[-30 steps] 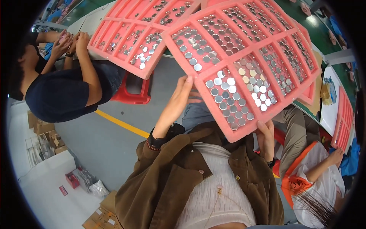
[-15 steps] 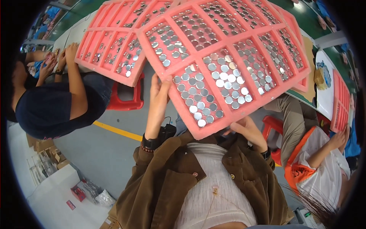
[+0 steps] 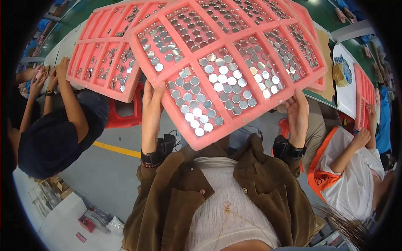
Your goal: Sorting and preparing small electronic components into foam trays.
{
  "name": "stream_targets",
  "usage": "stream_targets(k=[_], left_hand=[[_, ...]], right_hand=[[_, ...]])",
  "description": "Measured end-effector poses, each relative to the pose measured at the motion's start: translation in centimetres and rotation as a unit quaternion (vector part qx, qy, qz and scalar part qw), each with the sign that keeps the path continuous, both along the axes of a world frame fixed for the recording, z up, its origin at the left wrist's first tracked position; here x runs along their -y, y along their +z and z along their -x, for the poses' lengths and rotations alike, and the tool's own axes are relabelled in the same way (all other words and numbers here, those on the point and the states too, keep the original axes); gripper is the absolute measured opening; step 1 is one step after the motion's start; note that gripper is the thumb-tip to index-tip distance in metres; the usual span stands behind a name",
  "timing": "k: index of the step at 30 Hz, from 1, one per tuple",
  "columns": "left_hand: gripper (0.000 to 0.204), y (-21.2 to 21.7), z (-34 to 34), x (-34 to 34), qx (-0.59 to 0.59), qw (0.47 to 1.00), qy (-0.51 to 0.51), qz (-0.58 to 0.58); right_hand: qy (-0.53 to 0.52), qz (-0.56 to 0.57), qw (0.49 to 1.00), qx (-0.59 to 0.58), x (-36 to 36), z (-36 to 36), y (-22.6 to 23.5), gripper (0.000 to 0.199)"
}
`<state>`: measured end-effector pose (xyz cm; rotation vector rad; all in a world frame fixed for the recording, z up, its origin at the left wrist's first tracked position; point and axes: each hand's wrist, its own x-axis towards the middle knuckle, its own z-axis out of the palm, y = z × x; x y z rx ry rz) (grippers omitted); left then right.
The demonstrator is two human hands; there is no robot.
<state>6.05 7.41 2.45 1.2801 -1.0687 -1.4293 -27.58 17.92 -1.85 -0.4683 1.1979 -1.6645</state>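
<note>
A pink foam tray with rectangular compartments lies tilted in front of me, its near corner pointing toward my body. Many shiny silver round discs lie flat in the compartments. My left hand grips the tray's left edge, with the thumb on the rim and the fingers partly hidden beneath. At the near right edge, my right hand holds the tray, thumb against its side and fingers partly under it. A second pink tray with scattered discs sits to the left, partly covered by the first.
A person in dark clothes works at the left, by a red stool. Another in a white and orange vest sits at the right, with hands at a pink tray. Tape rolls stand on the right table.
My right hand has moved from beneath the tray's near edge out to the right along it. My left hand keeps its grip. The whole scene has shifted left in view.
</note>
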Motion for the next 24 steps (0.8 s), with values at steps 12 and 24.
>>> stream_targets(k=[12,24], left_hand=[[0.047,0.0,-0.5,3.1,-0.090,0.994,0.047,-0.050],[0.047,1.2,-1.2,0.5,-0.192,0.974,0.084,-0.085]], right_hand=[[0.015,-0.007,1.000,-0.026,-0.6,-1.1,1.1,0.026],[0.069,-0.036,0.996,0.035,-1.2,-1.6,2.9,0.022]])
